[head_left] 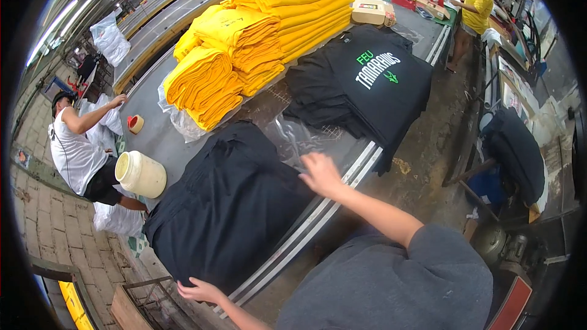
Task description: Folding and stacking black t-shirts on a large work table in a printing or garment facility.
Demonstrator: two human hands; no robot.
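A black shirt (226, 195) lies spread on the grey table in front of me. At its near left edge is my left hand (200, 291), thumb and fingers apart, touching the cloth. Over the shirt's right edge, my right hand (322, 175) is open with its fingers loosely stretched, close to the fabric; whether it presses the cloth I cannot tell. Farther right lies a pile of black printed shirts (373, 79) with green and white lettering, partly hanging over the table's edge. Clear plastic (293, 137) shows between the two.
Tall stacks of folded yellow shirts (287, 18) stand across the table. A cream plastic tub (140, 174) and a tape roll (136, 124) are at the left. A cardboard box (373, 12) sits farther back. One person (82, 140) is at the left side, another (477, 6) at the far right.
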